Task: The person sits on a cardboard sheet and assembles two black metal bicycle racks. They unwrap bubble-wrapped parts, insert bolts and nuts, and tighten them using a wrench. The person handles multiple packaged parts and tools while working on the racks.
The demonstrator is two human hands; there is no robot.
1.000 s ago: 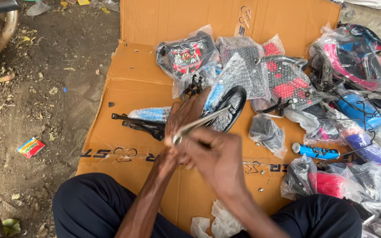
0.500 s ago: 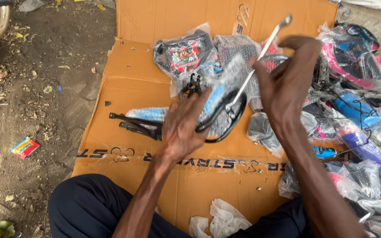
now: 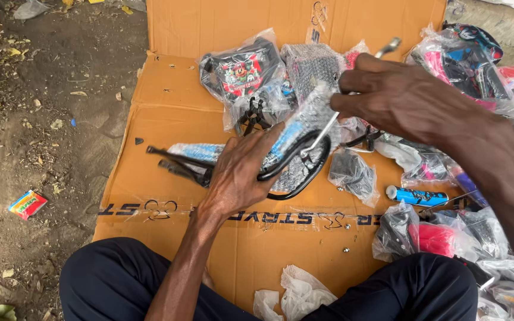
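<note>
I sit on flattened orange cardboard [image 3: 179, 113] with bicycle parts spread in front of me. My left hand [image 3: 239, 172] grips a black curved mudguard [image 3: 298, 172] and holds it just above the cardboard. My right hand [image 3: 400, 95] is closed on a thin silver metal rod [image 3: 328, 128] that slants down to the mudguard's upper edge; the rod's top end [image 3: 391, 44] sticks out past my fingers. A blue part in clear wrap [image 3: 200, 151] and black stays [image 3: 176, 163] lie under my left hand.
Plastic-wrapped parts pile up at the right: pink and black pieces [image 3: 471, 65], a red one [image 3: 435, 238], a blue tube [image 3: 417, 195]. A wrapped black part with a red picture [image 3: 242, 74] lies behind. White plastic [image 3: 295, 294] sits between my knees. Dirt ground with litter [image 3: 28, 203] lies left.
My right hand drew the silver rod up and away to the right, then brought its lower end down onto the mudguard. My left hand kept holding the mudguard.
</note>
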